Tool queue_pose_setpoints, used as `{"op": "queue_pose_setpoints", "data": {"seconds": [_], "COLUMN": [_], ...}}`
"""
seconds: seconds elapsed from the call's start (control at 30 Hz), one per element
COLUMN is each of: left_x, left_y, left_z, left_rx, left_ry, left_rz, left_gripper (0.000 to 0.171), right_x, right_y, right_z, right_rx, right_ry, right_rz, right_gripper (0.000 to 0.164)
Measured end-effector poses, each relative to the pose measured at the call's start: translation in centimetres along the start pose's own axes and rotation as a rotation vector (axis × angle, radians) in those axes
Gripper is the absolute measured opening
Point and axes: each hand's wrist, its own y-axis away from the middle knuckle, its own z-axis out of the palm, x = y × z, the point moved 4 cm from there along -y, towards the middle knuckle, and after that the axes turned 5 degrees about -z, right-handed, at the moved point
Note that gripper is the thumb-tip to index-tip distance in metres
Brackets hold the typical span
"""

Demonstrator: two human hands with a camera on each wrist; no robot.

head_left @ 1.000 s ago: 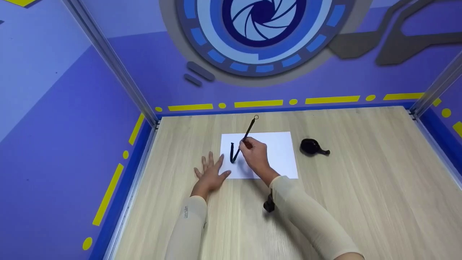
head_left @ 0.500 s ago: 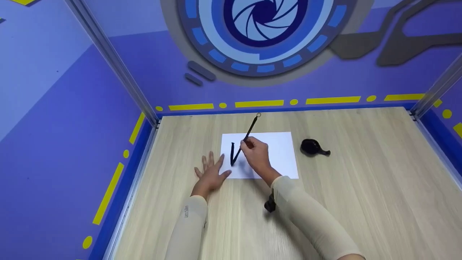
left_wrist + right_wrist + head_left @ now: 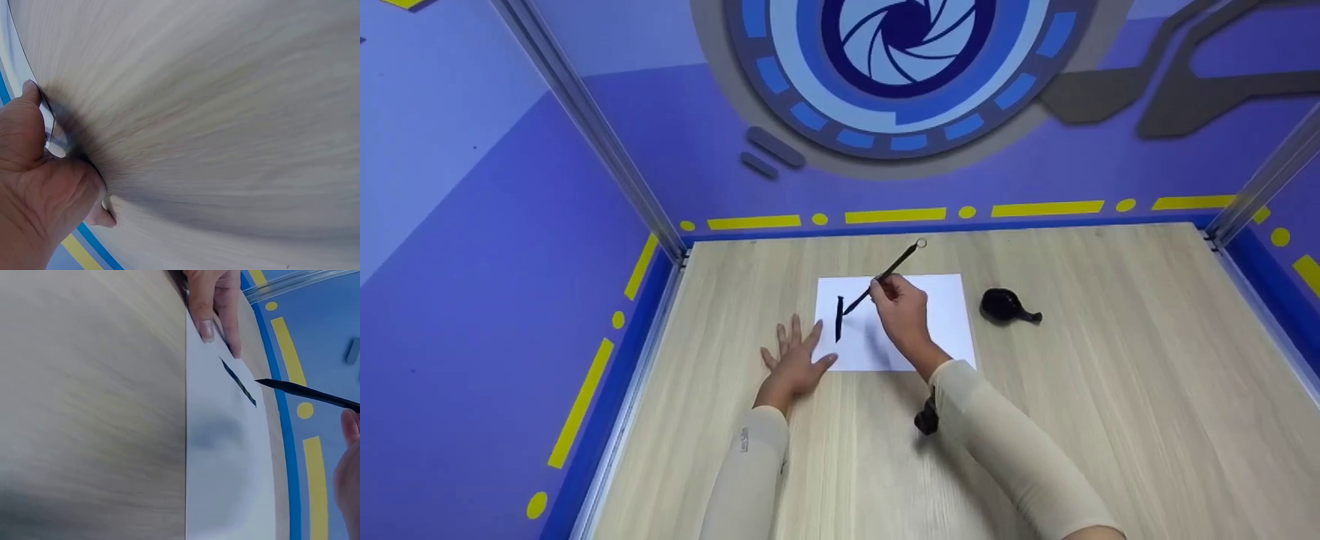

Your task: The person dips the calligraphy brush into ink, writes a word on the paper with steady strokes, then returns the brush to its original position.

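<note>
A black calligraphy brush with a small ring on its end is pinched in my right hand. It slants over a white sheet of paper, its tip just right of a single black upright stroke. In the right wrist view the brush tip seems lifted off the sheet. My left hand lies with fingers spread at the sheet's lower left, index fingertip and thumb on its edge. The left wrist view shows that hand from the thumb side, most fingers hidden.
Right of the paper stands a small black dish with a spout-like handle. Beneath everything is a wood-grain tabletop. Blue and purple panels with yellow marks enclose it at the back and sides.
The brush tip has left the stroke's lower end and moved up and to the right. My right hand shifted slightly right and tilted the brush further right. The left hand stayed put.
</note>
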Motion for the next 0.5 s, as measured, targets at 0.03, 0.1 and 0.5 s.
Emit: {"op": "queue_pose_setpoints", "data": {"seconds": [0.03, 0.1, 0.5], "left_x": [-0.07, -0.17, -0.08], "left_y": [-0.03, -0.09, -0.05], "left_z": [0.03, 0.06, 0.1], "left_rx": [-0.001, -0.001, -0.014], "left_ry": [-0.001, -0.001, 0.018], "left_rz": [0.0, -0.003, -0.007], "left_gripper": [0.075, 0.076, 0.076], "right_x": [0.02, 0.06, 0.37], "right_y": [0.09, 0.25, 0.76], "right_z": [0.12, 0.32, 0.93], "right_rx": [0.0, 0.003, -0.02], "right_ry": [0.012, 0.028, 0.065], "right_rz": [-0.011, -0.032, 0.006], "right_gripper": [0.011, 0.011, 0.015]}}
